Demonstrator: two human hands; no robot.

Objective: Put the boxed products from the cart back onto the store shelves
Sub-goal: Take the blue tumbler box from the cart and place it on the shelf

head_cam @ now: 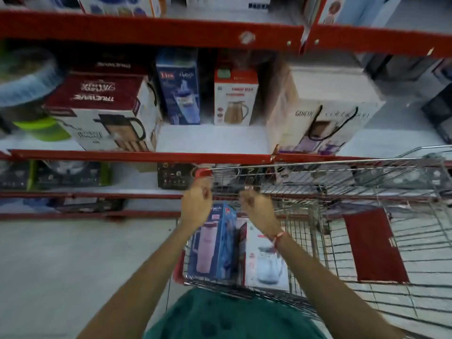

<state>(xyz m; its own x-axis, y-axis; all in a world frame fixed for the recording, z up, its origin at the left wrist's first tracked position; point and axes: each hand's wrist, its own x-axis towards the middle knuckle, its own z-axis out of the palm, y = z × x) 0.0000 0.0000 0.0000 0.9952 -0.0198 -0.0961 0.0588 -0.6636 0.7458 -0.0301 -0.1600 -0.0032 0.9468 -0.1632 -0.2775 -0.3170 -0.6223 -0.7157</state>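
Observation:
A wire shopping cart [367,182] stands against the red-framed shelves. In its near end stand two boxed products: a blue jug box [215,243] and a white jug box [261,260]. My left hand [197,204] hovers over the top of the blue box, close to the cart's red corner. My right hand [256,209] is just right of it, above the white box. Both hands have loosely curled fingers with nothing in them. The middle shelf [210,138] has a bare white patch at its front. Behind the patch stand a matching blue box [179,89] and a red-and-white flask box [234,96].
A maroon-topped flask box [102,111] stands left of the bare patch and a big white box with cord handles [325,113] stands right of it. Green and blue plastic tubs [27,77] fill the far left. A red flap [374,245] lies in the cart. Lower shelves hold dark boxes.

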